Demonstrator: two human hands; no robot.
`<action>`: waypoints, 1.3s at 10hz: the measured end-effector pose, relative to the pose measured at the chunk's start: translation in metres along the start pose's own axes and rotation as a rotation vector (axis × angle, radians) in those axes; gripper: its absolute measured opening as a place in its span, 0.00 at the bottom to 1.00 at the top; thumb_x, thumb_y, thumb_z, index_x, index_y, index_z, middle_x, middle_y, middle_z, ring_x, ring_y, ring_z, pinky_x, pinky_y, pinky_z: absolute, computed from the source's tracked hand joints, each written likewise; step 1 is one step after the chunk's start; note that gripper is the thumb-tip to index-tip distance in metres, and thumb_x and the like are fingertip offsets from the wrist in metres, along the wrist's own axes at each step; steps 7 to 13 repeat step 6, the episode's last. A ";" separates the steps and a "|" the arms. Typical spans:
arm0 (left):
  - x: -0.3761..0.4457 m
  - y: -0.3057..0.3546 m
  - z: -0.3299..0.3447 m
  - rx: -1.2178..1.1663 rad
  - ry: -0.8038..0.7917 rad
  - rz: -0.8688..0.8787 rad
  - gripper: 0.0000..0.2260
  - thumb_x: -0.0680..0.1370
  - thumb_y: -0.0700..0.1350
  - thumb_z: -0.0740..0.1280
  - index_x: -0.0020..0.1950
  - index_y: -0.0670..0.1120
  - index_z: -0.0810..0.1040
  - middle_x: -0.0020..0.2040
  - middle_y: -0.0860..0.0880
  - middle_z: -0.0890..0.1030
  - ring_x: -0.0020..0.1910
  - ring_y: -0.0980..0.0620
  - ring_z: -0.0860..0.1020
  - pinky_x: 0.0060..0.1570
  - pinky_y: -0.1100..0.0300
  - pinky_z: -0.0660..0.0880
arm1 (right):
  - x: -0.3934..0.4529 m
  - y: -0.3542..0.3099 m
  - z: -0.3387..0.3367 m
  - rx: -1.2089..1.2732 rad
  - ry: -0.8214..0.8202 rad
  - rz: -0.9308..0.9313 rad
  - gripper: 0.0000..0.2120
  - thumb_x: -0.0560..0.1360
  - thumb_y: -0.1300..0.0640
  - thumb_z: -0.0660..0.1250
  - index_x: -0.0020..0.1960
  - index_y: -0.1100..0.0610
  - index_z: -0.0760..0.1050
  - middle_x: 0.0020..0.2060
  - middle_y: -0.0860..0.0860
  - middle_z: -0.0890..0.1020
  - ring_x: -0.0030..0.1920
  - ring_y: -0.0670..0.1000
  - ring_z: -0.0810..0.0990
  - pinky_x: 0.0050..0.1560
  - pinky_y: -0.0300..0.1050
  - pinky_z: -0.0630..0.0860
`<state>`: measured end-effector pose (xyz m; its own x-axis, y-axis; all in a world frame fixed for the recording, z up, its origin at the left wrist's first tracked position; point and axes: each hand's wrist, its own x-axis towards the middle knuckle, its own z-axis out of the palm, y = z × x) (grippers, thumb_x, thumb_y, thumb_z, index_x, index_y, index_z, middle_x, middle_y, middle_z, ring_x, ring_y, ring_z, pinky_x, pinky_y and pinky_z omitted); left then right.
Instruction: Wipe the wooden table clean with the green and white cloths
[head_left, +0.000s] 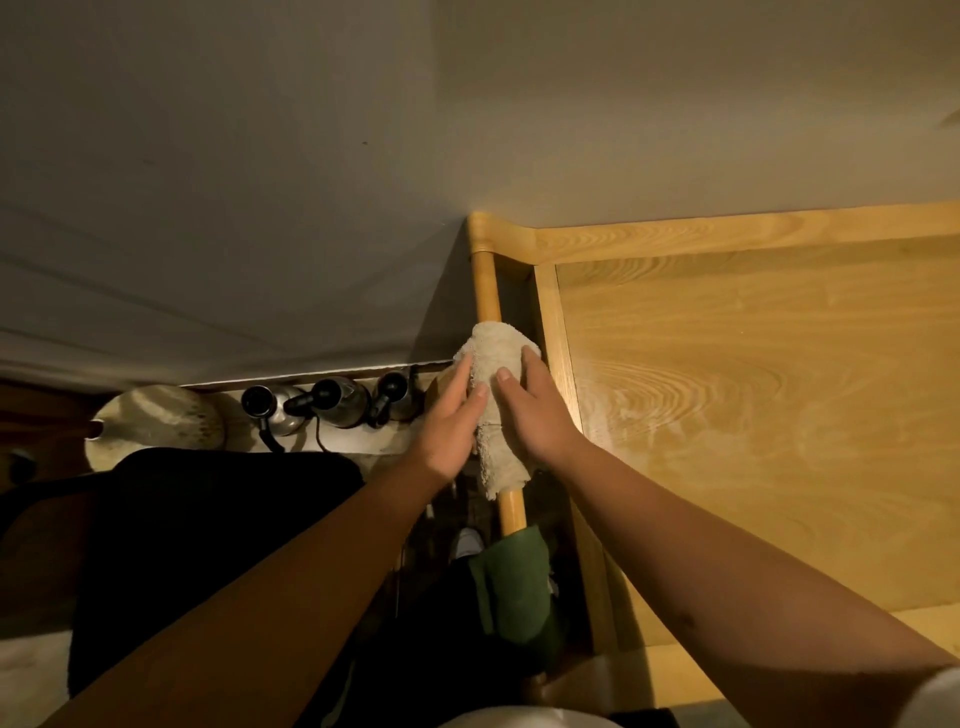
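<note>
The wooden table (753, 415) fills the right half of the head view, with a round wooden rail (485, 291) running along its left side. A white cloth (493, 374) is draped over that rail. My left hand (452, 421) presses the cloth from the left and my right hand (535, 415) presses it from the right, fingers laid flat on it. Lower on the same rail hangs a green cloth (514, 582), touched by neither hand. Pale smeared streaks show on the table top near its left edge.
A white wall (260, 182) rises behind the table. Below left, on the floor, stand three dark-capped metal bottles (332, 405), a round pale object (156, 426) and a black bulky item (208, 545). A raised wooden rim (727, 228) borders the table's far edge.
</note>
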<state>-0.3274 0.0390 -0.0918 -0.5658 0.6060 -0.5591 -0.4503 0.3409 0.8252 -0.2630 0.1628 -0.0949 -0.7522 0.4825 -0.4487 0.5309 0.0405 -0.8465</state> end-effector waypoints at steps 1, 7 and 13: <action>-0.004 -0.001 0.015 -0.115 -0.048 -0.097 0.26 0.85 0.54 0.55 0.82 0.58 0.49 0.79 0.51 0.63 0.70 0.55 0.70 0.67 0.55 0.70 | 0.000 0.005 0.006 0.240 -0.119 0.176 0.26 0.83 0.45 0.57 0.78 0.52 0.59 0.69 0.48 0.73 0.67 0.49 0.73 0.70 0.53 0.69; -0.049 -0.003 0.023 0.950 0.126 0.197 0.38 0.80 0.64 0.59 0.82 0.58 0.41 0.83 0.53 0.40 0.81 0.49 0.40 0.78 0.40 0.48 | -0.061 0.036 -0.062 -0.253 0.114 -0.097 0.37 0.78 0.46 0.67 0.80 0.51 0.52 0.77 0.53 0.65 0.75 0.54 0.65 0.68 0.46 0.63; -0.049 -0.003 0.023 0.950 0.126 0.197 0.38 0.80 0.64 0.59 0.82 0.58 0.41 0.83 0.53 0.40 0.81 0.49 0.40 0.78 0.40 0.48 | -0.061 0.036 -0.062 -0.253 0.114 -0.097 0.37 0.78 0.46 0.67 0.80 0.51 0.52 0.77 0.53 0.65 0.75 0.54 0.65 0.68 0.46 0.63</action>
